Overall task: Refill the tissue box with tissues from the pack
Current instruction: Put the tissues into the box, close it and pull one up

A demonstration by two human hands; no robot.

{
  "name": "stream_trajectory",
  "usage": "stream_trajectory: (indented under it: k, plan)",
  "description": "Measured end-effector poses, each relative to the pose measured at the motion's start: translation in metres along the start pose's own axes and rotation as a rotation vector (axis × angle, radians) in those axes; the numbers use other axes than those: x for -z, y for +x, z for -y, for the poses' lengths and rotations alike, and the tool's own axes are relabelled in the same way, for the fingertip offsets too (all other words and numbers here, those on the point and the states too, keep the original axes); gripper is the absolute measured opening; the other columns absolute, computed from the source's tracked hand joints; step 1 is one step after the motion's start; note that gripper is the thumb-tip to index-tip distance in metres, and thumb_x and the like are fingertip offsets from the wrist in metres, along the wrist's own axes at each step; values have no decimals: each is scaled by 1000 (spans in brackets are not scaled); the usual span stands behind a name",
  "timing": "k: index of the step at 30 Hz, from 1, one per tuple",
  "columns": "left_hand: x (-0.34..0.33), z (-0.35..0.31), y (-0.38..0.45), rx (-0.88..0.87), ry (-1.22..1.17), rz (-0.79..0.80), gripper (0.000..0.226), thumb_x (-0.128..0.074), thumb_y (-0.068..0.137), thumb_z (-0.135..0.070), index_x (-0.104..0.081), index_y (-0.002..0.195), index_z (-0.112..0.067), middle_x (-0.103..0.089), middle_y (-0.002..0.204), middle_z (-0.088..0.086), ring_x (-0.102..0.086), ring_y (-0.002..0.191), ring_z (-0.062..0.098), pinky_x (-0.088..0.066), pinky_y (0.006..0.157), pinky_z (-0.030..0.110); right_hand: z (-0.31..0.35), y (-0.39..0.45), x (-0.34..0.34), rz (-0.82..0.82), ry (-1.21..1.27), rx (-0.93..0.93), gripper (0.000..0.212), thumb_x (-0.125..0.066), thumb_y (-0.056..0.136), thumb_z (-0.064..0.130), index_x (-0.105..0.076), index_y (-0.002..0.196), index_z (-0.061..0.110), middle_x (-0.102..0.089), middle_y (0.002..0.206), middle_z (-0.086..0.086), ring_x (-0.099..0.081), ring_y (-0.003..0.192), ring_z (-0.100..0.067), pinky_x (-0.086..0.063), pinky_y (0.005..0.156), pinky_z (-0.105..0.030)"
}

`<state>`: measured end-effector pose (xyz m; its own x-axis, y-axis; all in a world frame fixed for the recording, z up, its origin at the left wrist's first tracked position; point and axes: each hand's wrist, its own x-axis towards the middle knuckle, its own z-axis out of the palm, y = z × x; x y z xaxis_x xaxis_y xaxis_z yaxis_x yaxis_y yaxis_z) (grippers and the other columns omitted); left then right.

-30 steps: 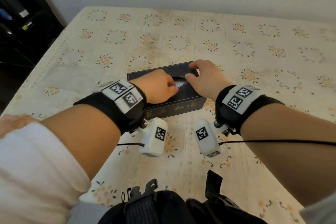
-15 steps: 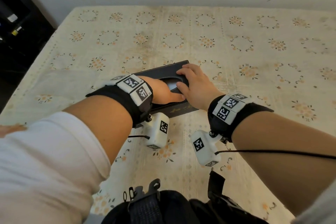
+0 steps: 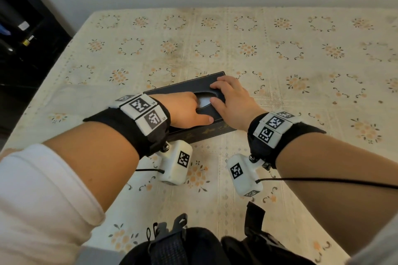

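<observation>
Soft, even indoor light, no glare.
Wide-angle bend toward the edges; dark patch at 10 o'clock; slightly soft overall.

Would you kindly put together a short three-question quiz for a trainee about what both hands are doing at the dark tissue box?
1. True or false: the dark rectangular tissue box lies on the floral-patterned tablecloth with its oval opening facing up.
2. Which hand has its thumb lying flat along the near edge of the box top? A. left hand B. right hand
3. Fill in: something pale shows inside the ____ opening.

Key: 1 true; 2 A; 3 oval. Whether that pale thing is tissue cannot be told.
</observation>
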<state>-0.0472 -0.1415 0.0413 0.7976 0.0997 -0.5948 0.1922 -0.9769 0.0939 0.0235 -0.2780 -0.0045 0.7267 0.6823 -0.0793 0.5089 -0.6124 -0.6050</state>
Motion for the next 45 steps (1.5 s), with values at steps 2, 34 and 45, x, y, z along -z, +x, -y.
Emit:
stream_trajectory:
  k: [2, 34, 45]
  plan:
    - [3, 2, -4, -18, 17, -25, 69, -35, 88, -62, -54, 128, -10, -47, 136, 6, -51, 118, 23, -40, 102, 41, -1, 0, 0, -1, 5, 3, 41, -47, 92, 35, -42, 132, 26, -27, 147, 5, -39, 124, -29, -32, 105, -51]
    - [14, 43, -20, 84, -624, -126, 47, -47, 83, -6, -64, 119, -31, -54, 115, -13, -45, 111, 8, -29, 98, 20, 14, 14, 8, -152, -180, 271, 18, -62, 74, 23, -66, 92, 24, -57, 117, 4, -39, 122, -22, -19, 102, -41]
    - [10, 45, -17, 88, -662, -142, 51, -46, 82, -3, -62, 121, -32, -56, 125, -8, -46, 114, 10, -30, 96, 20, 18, 19, -2, -209, -287, 285, 20, -53, 87, 23, -72, 94, 21, -62, 113, 2, -43, 121, -23, -18, 105, -43]
